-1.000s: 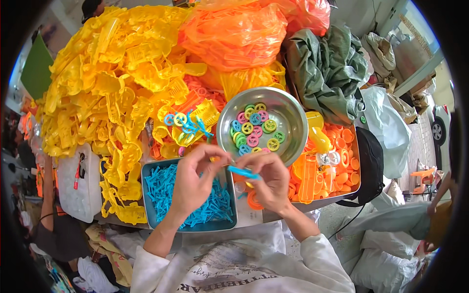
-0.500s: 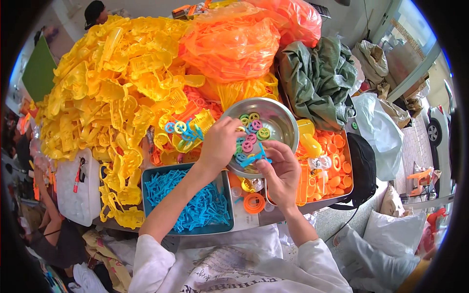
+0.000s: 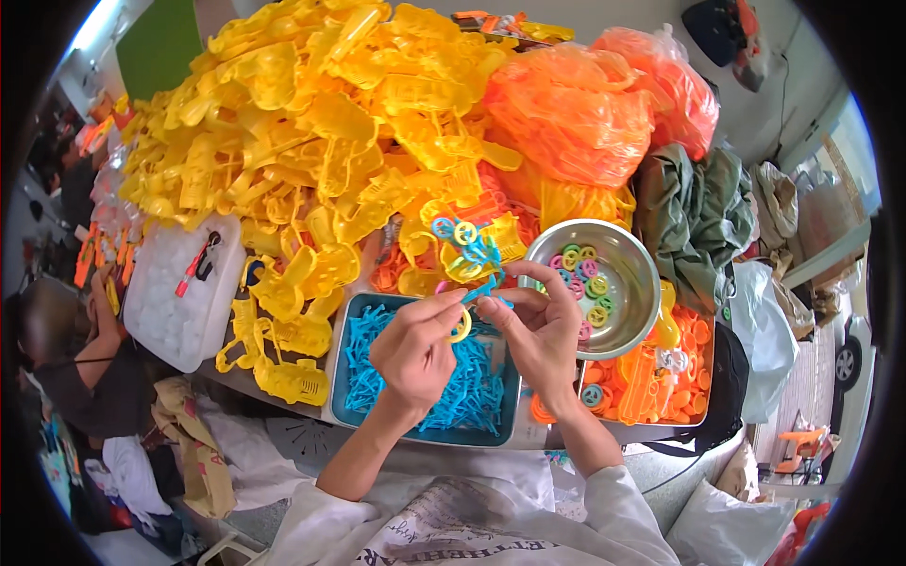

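Above the blue tray, my two hands meet with their fingertips close together. My left hand is closed, with a small yellow wheel at its fingers. Between thumb and fingers my right hand pinches a small blue plastic piece, whose near end reaches the left fingertips. Many similar thin blue plastic pieces fill the tray. To the right stands a steel bowl holding several small coloured wheels. Just beyond my fingers, blue pieces with wheels lie on yellow parts.
A high heap of yellow plastic shells covers the table's left and back. Orange bags and a dark green cloth lie behind the bowl. An orange-filled tray is at right, a white bin at left. Another person sits far left.
My left hand has come out of the steel bowl with a yellow wheel. Both hands are now left of the bowl, over the blue tray. The view has turned left.
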